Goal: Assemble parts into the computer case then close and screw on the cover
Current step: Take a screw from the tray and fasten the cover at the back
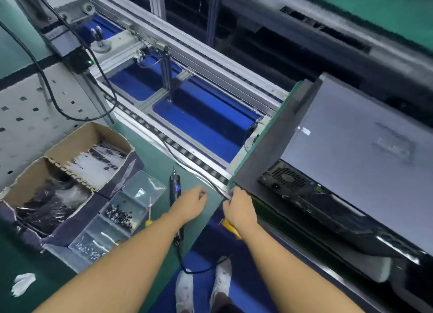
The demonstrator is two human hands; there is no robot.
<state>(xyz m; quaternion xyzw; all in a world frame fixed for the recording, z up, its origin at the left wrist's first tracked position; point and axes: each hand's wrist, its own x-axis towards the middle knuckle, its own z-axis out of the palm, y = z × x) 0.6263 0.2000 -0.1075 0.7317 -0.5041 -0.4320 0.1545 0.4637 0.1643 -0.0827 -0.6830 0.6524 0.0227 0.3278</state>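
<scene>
Grey: one computer case (351, 134); right hand (237, 207) grip round pallet (262, 130) corner, left hand (193, 201) slack.

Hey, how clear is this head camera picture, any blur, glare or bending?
Head view: wide-angle bending slightly bows the conveyor rail; motion blur smears the computer case at right; glare streaks its glossy lower edge; the right hand gripping the green board looks fairly sharp.

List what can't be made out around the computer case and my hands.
Head view only:
- Computer case interior: cover hides it.
- Case's right end: cut by the frame edge.
- Left hand contents: curled fingers hide them.
- Right hand grip at the pallet corner: motion blur.
</scene>
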